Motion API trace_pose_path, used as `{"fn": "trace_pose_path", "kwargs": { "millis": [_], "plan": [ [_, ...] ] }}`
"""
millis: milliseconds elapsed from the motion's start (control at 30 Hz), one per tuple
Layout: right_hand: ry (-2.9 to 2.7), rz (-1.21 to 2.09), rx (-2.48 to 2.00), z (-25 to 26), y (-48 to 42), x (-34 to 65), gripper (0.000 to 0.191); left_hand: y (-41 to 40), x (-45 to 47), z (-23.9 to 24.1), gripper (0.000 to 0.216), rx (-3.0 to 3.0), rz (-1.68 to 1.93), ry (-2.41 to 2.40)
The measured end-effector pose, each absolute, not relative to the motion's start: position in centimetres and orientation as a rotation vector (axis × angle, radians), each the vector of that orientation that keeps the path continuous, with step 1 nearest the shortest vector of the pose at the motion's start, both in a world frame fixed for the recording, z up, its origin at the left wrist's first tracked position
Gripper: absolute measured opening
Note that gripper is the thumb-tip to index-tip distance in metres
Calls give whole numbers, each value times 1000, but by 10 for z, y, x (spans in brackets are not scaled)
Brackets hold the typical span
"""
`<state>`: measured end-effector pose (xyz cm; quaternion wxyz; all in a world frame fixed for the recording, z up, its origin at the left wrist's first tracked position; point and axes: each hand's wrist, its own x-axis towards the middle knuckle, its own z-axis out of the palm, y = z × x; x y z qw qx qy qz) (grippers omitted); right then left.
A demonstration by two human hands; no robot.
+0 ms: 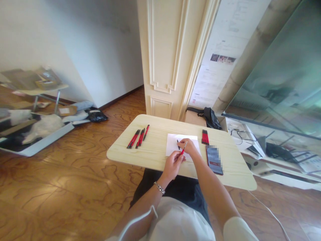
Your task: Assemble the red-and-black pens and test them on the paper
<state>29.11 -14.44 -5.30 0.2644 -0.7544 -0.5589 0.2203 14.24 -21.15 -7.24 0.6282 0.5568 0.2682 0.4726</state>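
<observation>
My left hand (173,164) is closed around the red barrel of a pen (183,151), held tilted over the front of a white paper sheet (171,144). A thin pale refill or spring sticks up out of the barrel. My right hand (188,146) is bent over the same sheet, fingers pinched on a small black pen part (178,145). Its fingertips are partly hidden by the hand itself. Several red and black pens (140,137) lie in loose groups on the left of the table. Another row of red and black pens (205,137) lies side by side on the right.
The pale wooden table (155,124) has rounded corners. A dark phone (214,160) lies near its right front. Behind it sits a black bag (210,117). Boxes and packages (50,129) crowd the floor at left; a white cable (271,212) runs along the floor at right.
</observation>
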Motion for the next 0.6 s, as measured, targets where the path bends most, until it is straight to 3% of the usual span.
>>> {"fn": "trace_pose_path", "kwargs": {
  "millis": [133,200,267,600],
  "plan": [
    [-1168,838,-1601,-38,-162,308,31,-211,144,-74,31,1273,1076,623],
    [-1041,882,-1370,-23,-175,314,44,-211,144,-75,32,1278,1079,623],
    [-993,875,-1222,-8,-186,316,46,-210,144,-76,33,1288,1077,626],
    [-1073,770,-1219,20,-202,303,41,-210,145,-78,33,1336,1080,657]
  ]
}}
